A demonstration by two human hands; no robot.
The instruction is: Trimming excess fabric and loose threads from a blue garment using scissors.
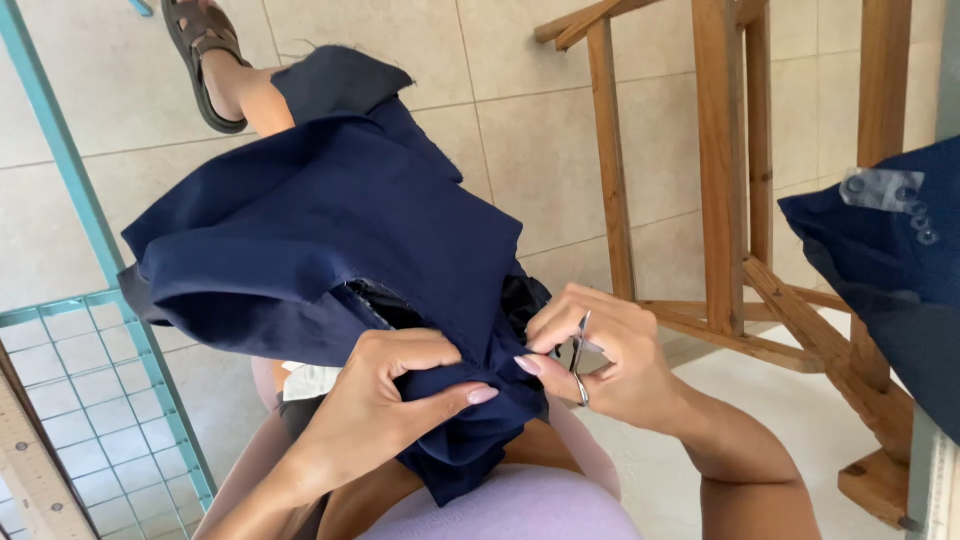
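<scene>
A dark navy fabric garment [330, 220] lies bunched over my lap, with a black lining showing at its lower edge. My left hand [390, 400] pinches a fold of the navy fabric near its lower hem. Just to the right, my right hand [610, 360] holds small metal thread snips [580, 350], their tips close to the fabric edge next to my left fingers. My sandalled foot [210, 60] shows on the tiled floor beyond the cloth.
A wooden frame [720, 170] with legs and crossbars stands to the right. More navy fabric with clear buttons [880, 260] hangs at the right edge. A teal wire rack [100, 330] stands to the left on the beige tiled floor.
</scene>
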